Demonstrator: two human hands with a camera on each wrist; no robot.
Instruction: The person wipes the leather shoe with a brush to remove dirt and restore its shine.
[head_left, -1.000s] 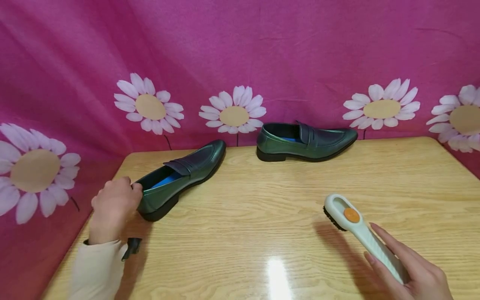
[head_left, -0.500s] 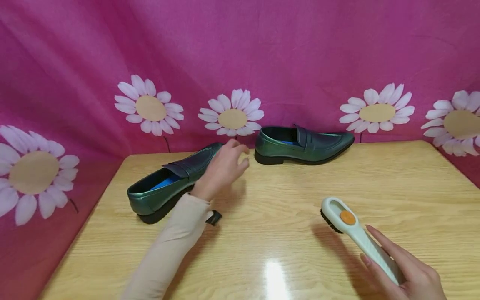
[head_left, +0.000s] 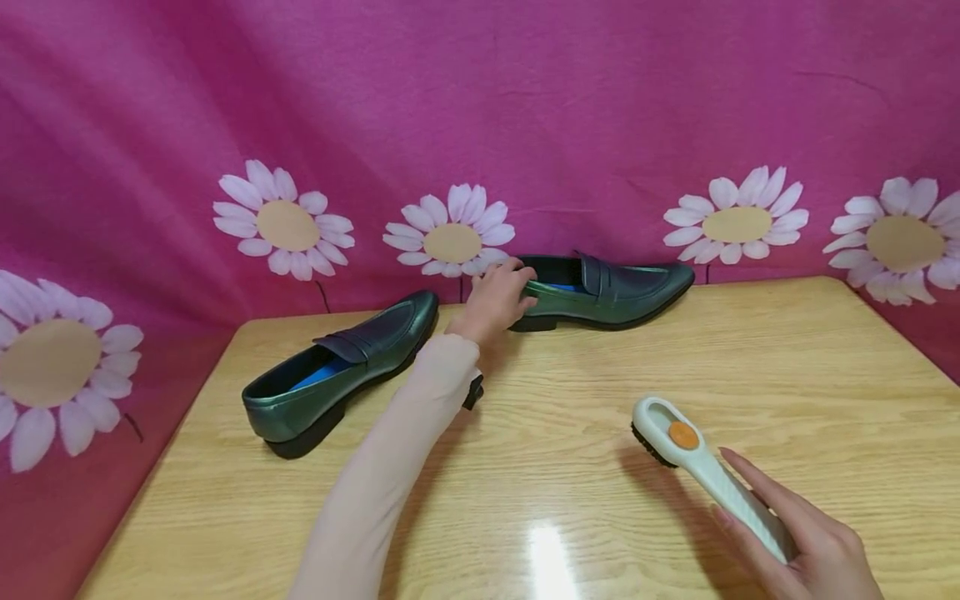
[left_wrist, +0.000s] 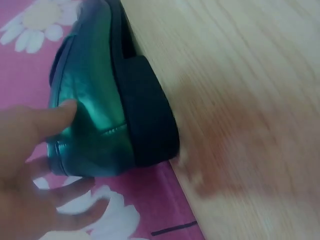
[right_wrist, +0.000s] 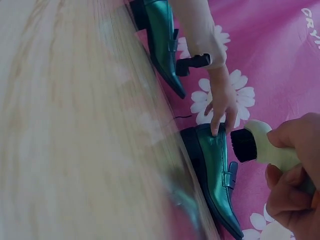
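Touching far right shoe [head_left: 637,300], holding brush [head_left: 716,475].
My left grip [head_left: 495,300] is resting loosely open at the heel; my right grip [head_left: 821,542] is pinching the handle.

Probably someone's home, tight view tho: pink daisy cloth [head_left: 570,125] at 12 o'clock, wood-grain table [head_left: 225,517] at 6.

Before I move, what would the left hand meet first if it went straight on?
The left hand would most likely meet the green shoe on the right, at its heel end. They look very close; whether they touch is hard to judge.
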